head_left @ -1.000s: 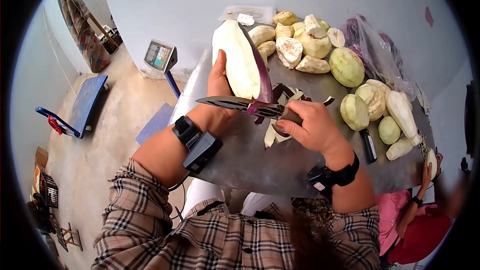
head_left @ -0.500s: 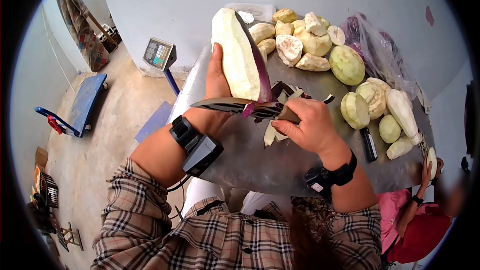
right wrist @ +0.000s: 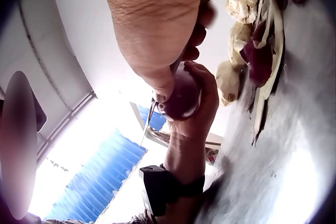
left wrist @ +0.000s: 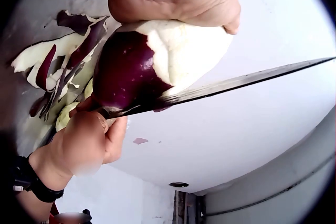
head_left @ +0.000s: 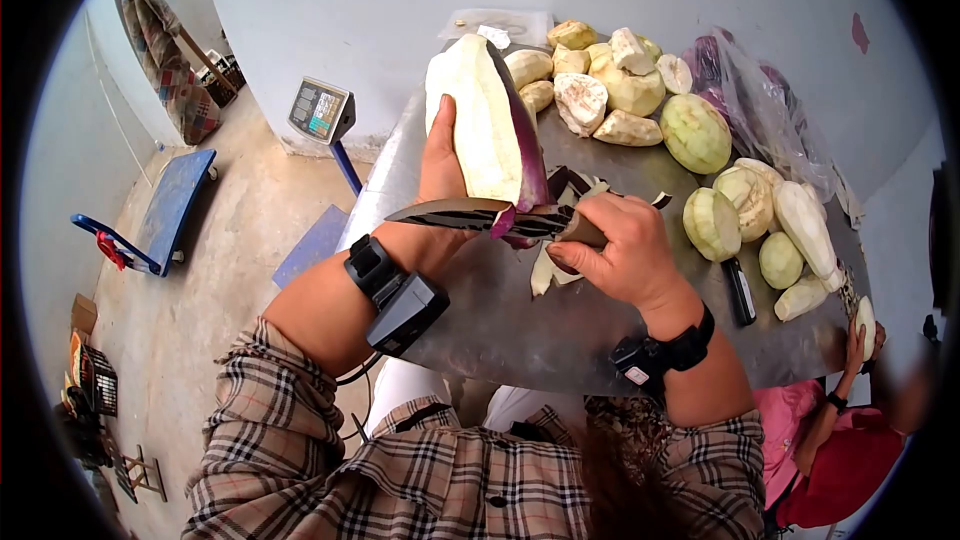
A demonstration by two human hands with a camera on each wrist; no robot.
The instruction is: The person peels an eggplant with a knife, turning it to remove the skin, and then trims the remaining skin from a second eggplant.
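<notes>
A large eggplant [head_left: 480,120], its flesh bare on one side and purple skin on the other, stands tilted in the left hand [head_left: 440,165], thumb along its side. The right hand [head_left: 625,250] grips the handle of a knife [head_left: 450,213], whose blade lies across the eggplant's lower end with a bit of purple skin on it. In the left wrist view the blade [left wrist: 226,85] crosses the eggplant [left wrist: 126,71] where purple meets pale flesh. The right wrist view has the purple end [right wrist: 181,95] between both hands.
Peeled eggplants [head_left: 625,85] are piled at the table's back and right, near a plastic bag [head_left: 770,120]. Peel strips [head_left: 555,270] lie behind the knife. A black-handled object [head_left: 738,290] lies at right. Another person's hand [head_left: 858,340] holds a pale piece at the table's right edge.
The eggplant rose slightly, then came back down with the left hand. The knife stays at its lower end, and the purple bit of skin on the blade has shifted slightly.
</notes>
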